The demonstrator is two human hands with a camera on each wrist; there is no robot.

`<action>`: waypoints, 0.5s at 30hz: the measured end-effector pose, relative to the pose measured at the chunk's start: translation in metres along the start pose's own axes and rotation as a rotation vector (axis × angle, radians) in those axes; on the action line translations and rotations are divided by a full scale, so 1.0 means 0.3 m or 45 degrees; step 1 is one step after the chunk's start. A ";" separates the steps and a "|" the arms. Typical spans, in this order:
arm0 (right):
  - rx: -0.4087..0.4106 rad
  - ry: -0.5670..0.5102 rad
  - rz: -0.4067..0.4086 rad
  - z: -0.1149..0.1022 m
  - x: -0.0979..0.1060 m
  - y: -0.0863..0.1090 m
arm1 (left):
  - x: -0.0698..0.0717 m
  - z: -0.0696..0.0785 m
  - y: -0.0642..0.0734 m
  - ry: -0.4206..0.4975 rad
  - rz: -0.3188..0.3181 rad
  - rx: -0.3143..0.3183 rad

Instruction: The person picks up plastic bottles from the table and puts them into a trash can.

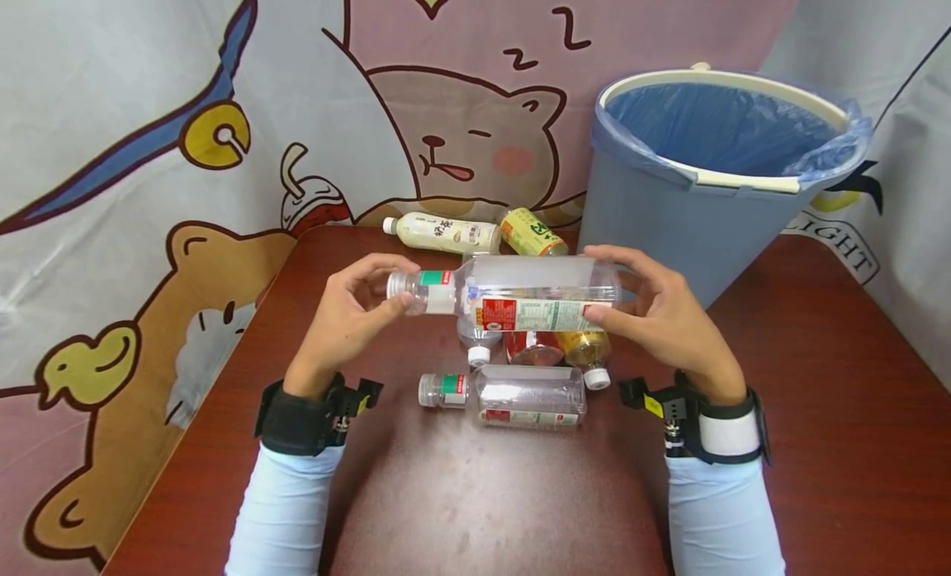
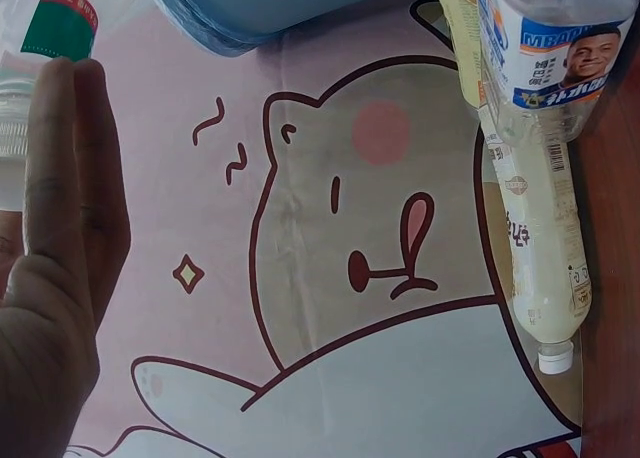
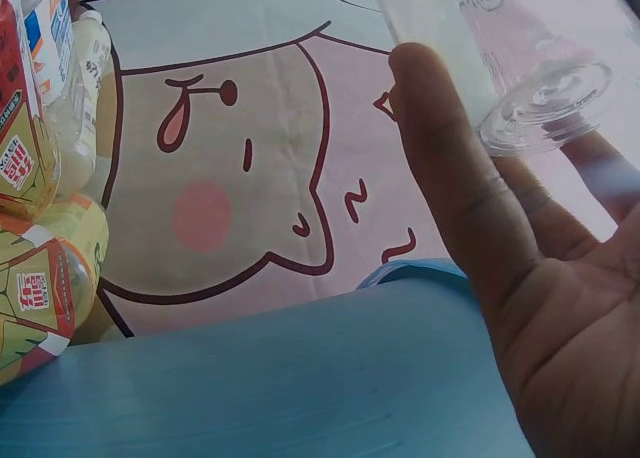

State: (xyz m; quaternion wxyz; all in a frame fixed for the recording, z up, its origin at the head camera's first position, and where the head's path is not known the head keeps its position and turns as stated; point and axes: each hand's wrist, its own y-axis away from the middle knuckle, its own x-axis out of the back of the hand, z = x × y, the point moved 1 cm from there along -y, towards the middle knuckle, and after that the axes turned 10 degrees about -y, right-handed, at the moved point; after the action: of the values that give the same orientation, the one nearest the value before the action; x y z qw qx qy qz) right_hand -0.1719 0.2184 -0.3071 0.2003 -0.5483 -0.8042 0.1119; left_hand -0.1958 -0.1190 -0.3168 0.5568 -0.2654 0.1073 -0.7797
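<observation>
A clear plastic bottle [image 1: 531, 291] with a red and white label lies level in the air above the table, its neck to the left. My left hand [image 1: 347, 316] pinches it by the pale cap [image 1: 397, 286], thumb in front and fingers behind. At the base end, my right hand [image 1: 672, 312] grips it with the thumb over the label. In the right wrist view the bottle's round base [image 3: 545, 108] shows between the fingers. A similar clear bottle [image 1: 527, 394] lies on the table below, cap to the left.
Behind the held bottle lie a milky bottle [image 1: 446, 233], a yellow-green bottle [image 1: 531, 232], a red-labelled bottle [image 1: 533, 347] and an amber one [image 1: 585, 347], partly hidden. A blue bin [image 1: 654, 200] with a bag liner stands at the back right of the brown table [image 1: 832, 411].
</observation>
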 end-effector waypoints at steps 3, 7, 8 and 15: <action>0.000 -0.002 0.010 -0.005 0.002 0.002 | -0.003 0.002 -0.001 -0.005 0.000 0.007; -0.002 0.024 0.024 -0.008 0.008 0.005 | -0.004 0.005 -0.004 -0.037 -0.009 0.003; -0.004 0.029 0.030 -0.009 0.008 0.006 | -0.005 0.004 -0.004 -0.043 -0.013 0.002; 0.017 0.025 0.018 -0.009 0.010 0.007 | -0.006 0.001 -0.001 -0.050 -0.021 0.011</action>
State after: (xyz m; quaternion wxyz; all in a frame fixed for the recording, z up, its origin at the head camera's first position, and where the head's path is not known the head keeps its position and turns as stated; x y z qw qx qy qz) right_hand -0.1697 0.2218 -0.3049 0.2111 -0.5538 -0.7975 0.1131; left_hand -0.1954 -0.1171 -0.3169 0.5537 -0.2790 0.0906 -0.7794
